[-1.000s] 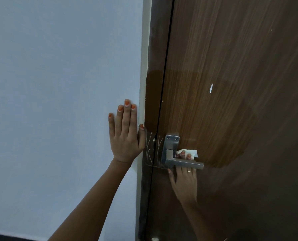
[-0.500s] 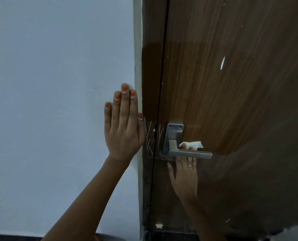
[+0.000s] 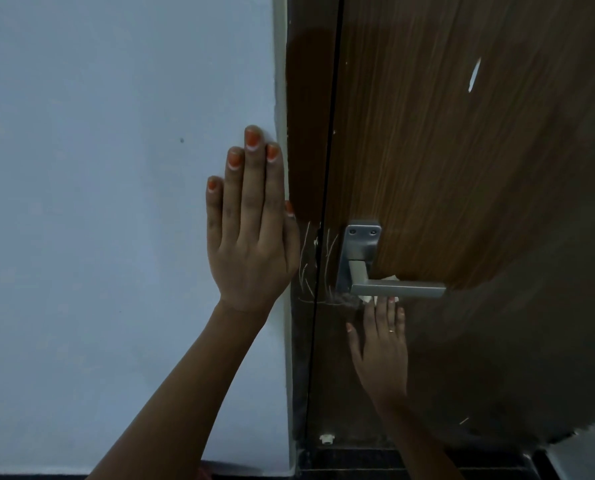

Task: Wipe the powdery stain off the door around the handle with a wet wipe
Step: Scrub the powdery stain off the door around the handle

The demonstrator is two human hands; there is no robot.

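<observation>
**Wipe pressed to the door behind the lever**

The right hand [image 3: 381, 344] reaches up from below, fingers straight, pressing a white wet wipe [image 3: 391, 278] flat against the door [image 3: 462, 168]. Its fingertips are hidden behind the metal lever handle [image 3: 393, 289], and the wipe shows just above and below the lever. The left hand [image 3: 251, 237] lies flat, fingers straight and together, on the pale wall [image 3: 116, 168] beside the door frame [image 3: 306, 133]. White powdery streaks [image 3: 305, 265] mark the frame and door edge, left of the handle plate.

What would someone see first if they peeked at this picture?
Probably the left hand with orange nails, flat on the pale wall beside the door. Next, the silver handle, with the right hand just under it pressing a white wipe to the door. White marks sit between the hands.
</observation>
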